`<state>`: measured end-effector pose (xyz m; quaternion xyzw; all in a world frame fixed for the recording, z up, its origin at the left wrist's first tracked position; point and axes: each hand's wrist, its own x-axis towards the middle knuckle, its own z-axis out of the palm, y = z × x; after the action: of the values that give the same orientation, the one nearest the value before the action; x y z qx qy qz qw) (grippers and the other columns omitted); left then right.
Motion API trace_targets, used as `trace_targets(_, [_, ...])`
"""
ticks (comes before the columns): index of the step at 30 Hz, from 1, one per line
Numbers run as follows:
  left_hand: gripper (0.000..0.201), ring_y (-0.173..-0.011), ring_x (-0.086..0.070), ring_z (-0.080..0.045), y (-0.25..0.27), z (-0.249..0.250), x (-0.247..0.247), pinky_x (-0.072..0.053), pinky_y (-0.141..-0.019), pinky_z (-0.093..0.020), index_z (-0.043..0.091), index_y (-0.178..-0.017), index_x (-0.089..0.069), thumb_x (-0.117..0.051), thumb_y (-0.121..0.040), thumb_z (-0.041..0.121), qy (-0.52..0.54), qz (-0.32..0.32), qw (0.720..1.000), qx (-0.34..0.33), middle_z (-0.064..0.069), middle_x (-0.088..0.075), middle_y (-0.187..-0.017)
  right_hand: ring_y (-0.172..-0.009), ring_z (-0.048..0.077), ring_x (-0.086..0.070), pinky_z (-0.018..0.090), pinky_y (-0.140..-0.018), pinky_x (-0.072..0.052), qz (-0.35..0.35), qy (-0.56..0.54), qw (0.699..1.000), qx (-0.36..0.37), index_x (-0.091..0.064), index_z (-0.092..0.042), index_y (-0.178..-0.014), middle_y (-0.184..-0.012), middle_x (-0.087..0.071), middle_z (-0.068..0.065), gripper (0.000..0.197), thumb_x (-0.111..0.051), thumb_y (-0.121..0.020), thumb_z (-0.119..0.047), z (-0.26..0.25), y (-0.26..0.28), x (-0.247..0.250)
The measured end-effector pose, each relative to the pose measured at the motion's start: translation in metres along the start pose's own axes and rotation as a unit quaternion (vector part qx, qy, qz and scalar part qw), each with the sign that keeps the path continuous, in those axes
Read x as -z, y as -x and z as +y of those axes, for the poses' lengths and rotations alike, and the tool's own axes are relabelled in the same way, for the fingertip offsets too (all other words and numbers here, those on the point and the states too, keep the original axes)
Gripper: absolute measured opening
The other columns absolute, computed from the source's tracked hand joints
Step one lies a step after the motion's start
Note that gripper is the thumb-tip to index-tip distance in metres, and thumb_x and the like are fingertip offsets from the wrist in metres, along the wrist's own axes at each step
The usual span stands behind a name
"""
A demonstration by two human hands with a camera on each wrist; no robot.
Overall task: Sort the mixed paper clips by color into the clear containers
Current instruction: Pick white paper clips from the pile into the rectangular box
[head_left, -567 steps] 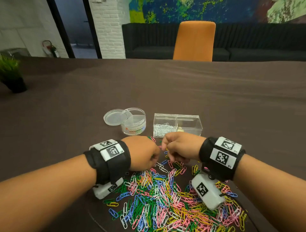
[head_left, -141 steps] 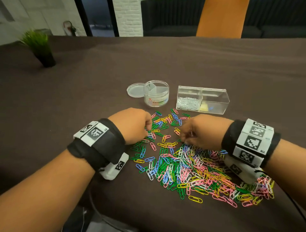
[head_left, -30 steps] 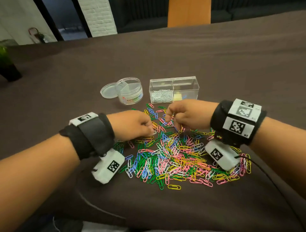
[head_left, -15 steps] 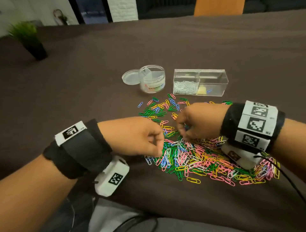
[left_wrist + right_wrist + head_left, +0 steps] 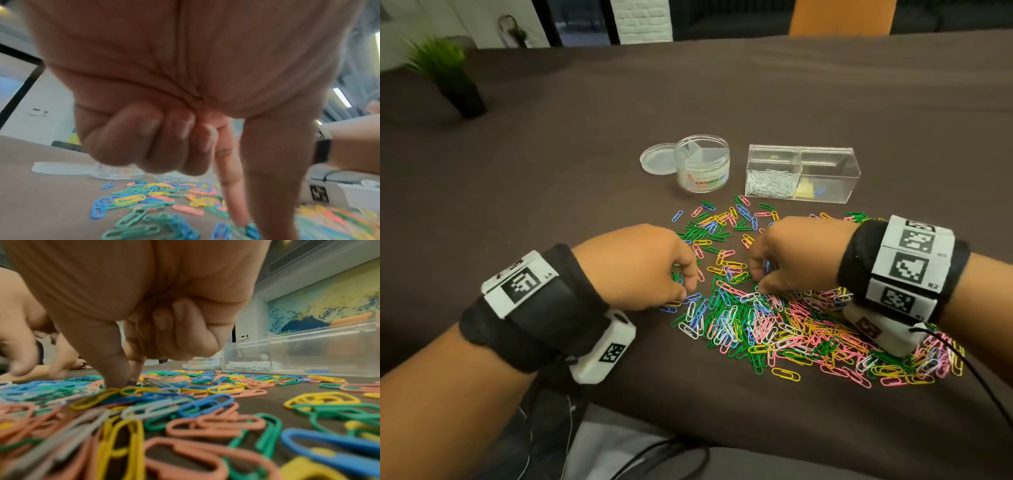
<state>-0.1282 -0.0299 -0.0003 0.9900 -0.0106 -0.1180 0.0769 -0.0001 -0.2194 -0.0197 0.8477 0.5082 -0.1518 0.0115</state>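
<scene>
A heap of mixed paper clips (image 5: 774, 318) in green, pink, yellow, blue and white covers the dark table in front of me. My left hand (image 5: 686, 291) is at the heap's left edge. In the left wrist view its index finger and thumb (image 5: 252, 226) pinch a blue clip (image 5: 249, 230) lying in the heap, the other fingers curled. My right hand (image 5: 758, 286) is over the heap's middle. Its thumb and index tips (image 5: 125, 382) meet on a grey-white clip (image 5: 152, 383). Behind stand a clear divided box (image 5: 839, 164) and a round clear jar (image 5: 702, 164).
The box's left compartment holds white clips (image 5: 768, 183). Its right one holds something yellow and a blue clip (image 5: 820, 191). The jar's lid (image 5: 657, 159) lies to its left. A potted plant (image 5: 452, 82) stands far left. Cables hang over the near table edge (image 5: 654, 455).
Both hands have stayed at the heap. The left hand's fingertips have come down onto clips at the left edge, and the right hand's fingertips have dropped into the middle.
</scene>
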Motion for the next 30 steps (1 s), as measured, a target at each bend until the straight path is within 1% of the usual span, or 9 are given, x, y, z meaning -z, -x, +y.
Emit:
trace_targets(5, [0.034, -0.067, -0.047, 0.001, 0.005, -0.003, -0.012, -0.035, -0.064, -0.025, 0.048, -0.109, -0.060, -0.074, -0.078, 0.048, -0.016, -0.046, 0.998, -0.047, 0.013, -0.051, -0.071, -0.059, 0.001, -0.048, 0.023, -0.057, -0.038, 0.041, -0.021, 0.999, 0.020, -0.062, -0.030, -0.082, -0.064, -0.054, -0.014, 0.004, -0.062, -0.086, -0.031, 0.004, 0.003, 0.002])
trace_targets(8, [0.030, -0.068, -0.048, -0.001, 0.003, -0.006, -0.013, -0.042, -0.068, -0.027, 0.042, -0.105, -0.062, -0.073, -0.078, 0.049, -0.019, -0.035, 0.998, -0.045, 0.012, -0.051, -0.072, -0.053, 0.003, -0.042, 0.030, -0.059, -0.041, 0.066, -0.152, 0.986, 0.019, -0.055, -0.023, -0.078, -0.060, -0.052, -0.012, 0.010, -0.057, -0.085, -0.030, 0.016, 0.006, 0.006])
trace_targets(11, [0.022, -0.069, -0.048, -0.002, 0.001, -0.008, -0.013, -0.045, -0.070, -0.028, 0.037, -0.099, -0.066, -0.073, -0.081, 0.046, -0.015, -0.043, 0.998, -0.043, 0.012, -0.051, -0.073, -0.054, 0.014, -0.036, 0.030, -0.050, -0.035, 0.077, -0.365, 0.928, -0.004, -0.049, -0.021, -0.076, -0.060, -0.044, -0.006, 0.010, -0.047, -0.083, -0.028, 0.027, 0.010, 0.009])
trace_targets(14, [0.010, -0.067, -0.052, -0.005, 0.001, -0.012, -0.012, -0.048, -0.068, -0.029, 0.035, -0.086, -0.068, -0.072, -0.082, 0.042, 0.009, -0.041, 0.998, -0.044, 0.010, -0.056, -0.070, -0.045, 0.015, -0.027, 0.020, -0.043, -0.023, 0.079, -0.516, 0.852, -0.043, -0.054, -0.016, -0.084, -0.055, -0.038, 0.000, 0.027, -0.036, -0.092, 0.002, 0.036, 0.010, 0.012])
trace_targets(18, [0.008, -0.061, -0.052, -0.006, 0.003, -0.019, -0.007, -0.046, -0.061, -0.025, 0.031, -0.082, -0.066, -0.069, -0.087, 0.037, 0.084, -0.027, 0.995, -0.050, 0.009, -0.059, -0.065, -0.042, 0.013, -0.026, 0.018, -0.040, -0.025, 0.103, -0.521, 0.844, -0.075, -0.059, -0.006, -0.099, -0.061, -0.049, 0.008, 0.033, -0.031, -0.089, 0.009, 0.050, 0.000, 0.025])
trace_targets(22, [0.014, -0.054, -0.042, -0.002, 0.001, -0.026, -0.005, -0.036, -0.056, -0.017, 0.027, -0.083, -0.061, -0.062, -0.095, 0.034, 0.207, 0.016, 0.977, -0.041, 0.018, -0.050, -0.059, -0.049, 0.015, -0.027, 0.021, -0.046, -0.022, 0.164, -0.531, 0.824, -0.107, -0.059, -0.010, -0.083, -0.063, -0.045, 0.007, 0.027, -0.038, -0.092, 0.004, 0.066, -0.018, 0.045])
trace_targets(24, [0.017, -0.056, -0.038, -0.002, -0.003, -0.028, -0.003, -0.033, -0.053, -0.017, 0.021, -0.084, -0.057, -0.059, -0.098, 0.030, 0.369, 0.018, 0.929, -0.017, 0.017, -0.051, -0.064, -0.049, 0.015, -0.031, 0.022, -0.048, -0.023, 0.222, -0.506, 0.824, -0.127, -0.057, -0.012, -0.074, -0.061, -0.043, 0.006, 0.027, -0.042, -0.091, 0.002, 0.073, -0.031, 0.060])
trace_targets(28, [0.008, -0.055, -0.035, -0.011, -0.027, -0.024, 0.015, -0.024, -0.044, -0.019, 0.015, -0.086, -0.053, -0.060, -0.087, 0.018, 0.737, -0.002, 0.668, 0.101, -0.006, -0.057, -0.076, -0.053, 0.018, -0.053, 0.028, -0.053, -0.042, 0.263, -0.437, 0.849, -0.134, -0.058, -0.011, -0.074, -0.066, -0.056, 0.007, 0.025, -0.042, -0.089, 0.001, 0.081, -0.062, 0.079])
trace_targets(30, [0.005, -0.055, -0.036, -0.009, -0.047, -0.021, 0.028, -0.028, -0.044, -0.018, 0.018, -0.089, -0.052, -0.056, -0.086, 0.015, 0.786, -0.006, 0.604, 0.129, -0.003, -0.055, -0.074, -0.070, 0.016, -0.059, 0.028, -0.065, -0.047, 0.227, -0.360, 0.895, -0.136, -0.064, -0.011, -0.087, -0.083, -0.065, 0.004, 0.023, -0.043, -0.092, -0.003, 0.080, -0.070, 0.078])
